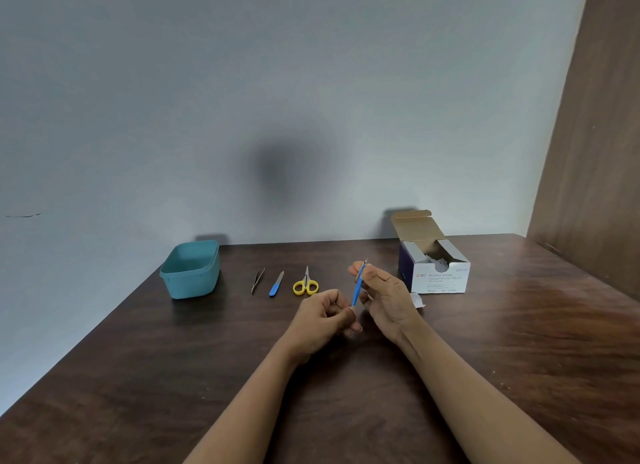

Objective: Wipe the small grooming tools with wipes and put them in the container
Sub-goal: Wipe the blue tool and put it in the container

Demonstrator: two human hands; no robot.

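Note:
A thin blue-handled tool [357, 289] with a metal tip stands nearly upright above the table. My left hand [325, 319] pinches its lower end. My right hand [384, 295] has its fingertips curled round the upper part near the metal tip; whether a wipe lies under those fingers is hidden. On the table behind lie tweezers [257, 279], a blue-handled nail file [276, 284] and small yellow-handled scissors [305, 284], side by side. The teal container [191, 268] stands at the left near the wall.
An open white box of alcohol swabs [437, 269] stands at the back right. A torn white wrapper [418, 299] lies in front of it, beside my right hand. A brown wooden panel [595, 151] rises at the right. The dark wooden table [173, 377] meets the wall behind.

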